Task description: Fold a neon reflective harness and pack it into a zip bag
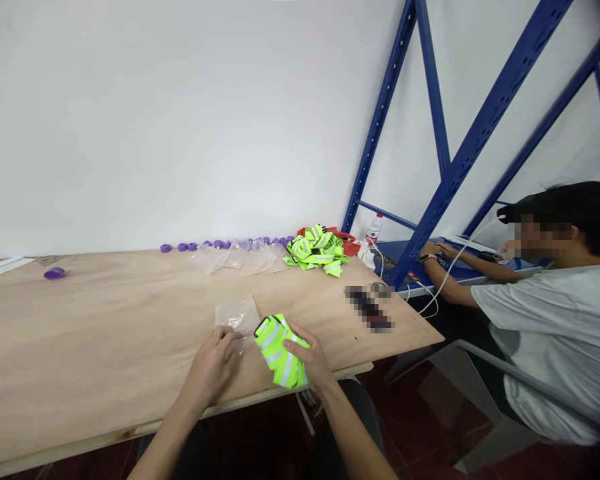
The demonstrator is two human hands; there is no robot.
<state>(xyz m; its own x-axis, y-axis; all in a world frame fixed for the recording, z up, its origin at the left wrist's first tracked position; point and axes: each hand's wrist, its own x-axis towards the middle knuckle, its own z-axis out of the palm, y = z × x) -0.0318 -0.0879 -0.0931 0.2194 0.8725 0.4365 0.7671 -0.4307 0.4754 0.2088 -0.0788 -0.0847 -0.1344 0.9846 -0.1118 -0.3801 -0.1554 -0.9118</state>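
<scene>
My right hand (310, 357) is closed round a folded neon-yellow reflective strap (283, 353) with silver stripes, held just above the table's front edge. To its left, my left hand (214, 363) touches a clear plastic bag (236, 315) lying flat on the wooden table (105, 347). The fingers of that hand are bent over the bag's near part, and its thumb is partly hidden. A thin red line crosses the bag between my hands.
A pile of neon straps (317, 250), clear bags (257, 257) and several purple rolls (183, 247) lie along the wall. One purple roll (55, 273) is at left. A bottle (374, 229), blue rack (450, 180) and seated person (555, 320) are at right.
</scene>
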